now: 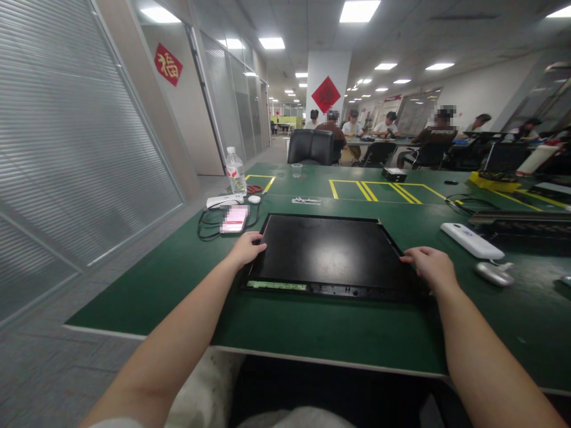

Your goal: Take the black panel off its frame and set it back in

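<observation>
A black LCD screen panel (330,249) in a thin dark frame lies flat on the green table (330,333) before me. Along its near edge runs a narrow green circuit board strip (276,286). My left hand (246,249) grips the panel's left edge, thumb over the border and fingers curled at the side. On the opposite side, my right hand (432,267) pinches the right edge with bent fingers. Part of the near right corner is dark and hard to make out beside my right hand.
To the left stand a water bottle (236,172), a phone (234,220) with black cables, and red-handled scissors (254,189). At right lie a white power bank (471,241) and a silver device (494,274). A clear cup (297,170) stands farther back. People sit at distant tables.
</observation>
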A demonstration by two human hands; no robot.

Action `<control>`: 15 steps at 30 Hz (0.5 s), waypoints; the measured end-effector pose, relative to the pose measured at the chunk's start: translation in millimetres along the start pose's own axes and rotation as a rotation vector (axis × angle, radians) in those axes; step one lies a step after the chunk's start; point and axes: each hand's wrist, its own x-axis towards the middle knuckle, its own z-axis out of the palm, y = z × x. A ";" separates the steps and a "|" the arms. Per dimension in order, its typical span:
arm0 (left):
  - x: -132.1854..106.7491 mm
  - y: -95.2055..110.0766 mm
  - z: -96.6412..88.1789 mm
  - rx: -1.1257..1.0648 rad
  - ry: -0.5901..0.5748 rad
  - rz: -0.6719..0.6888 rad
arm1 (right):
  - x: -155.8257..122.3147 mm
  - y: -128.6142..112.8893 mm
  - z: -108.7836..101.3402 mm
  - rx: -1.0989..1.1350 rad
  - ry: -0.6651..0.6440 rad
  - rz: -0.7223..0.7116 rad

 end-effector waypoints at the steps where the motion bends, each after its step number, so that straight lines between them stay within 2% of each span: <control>1: -0.1 -0.2 0.1 0.003 0.002 -0.002 | -0.3 -0.3 -0.2 -0.003 -0.003 0.009; 9: -2.8 5.2 -0.2 -0.038 0.020 -0.021 | 0.4 -0.3 0.0 0.007 -0.009 0.004; 15: -5.7 11.8 -0.2 0.067 0.005 0.022 | -1.9 -2.7 -0.9 -0.039 -0.006 -0.027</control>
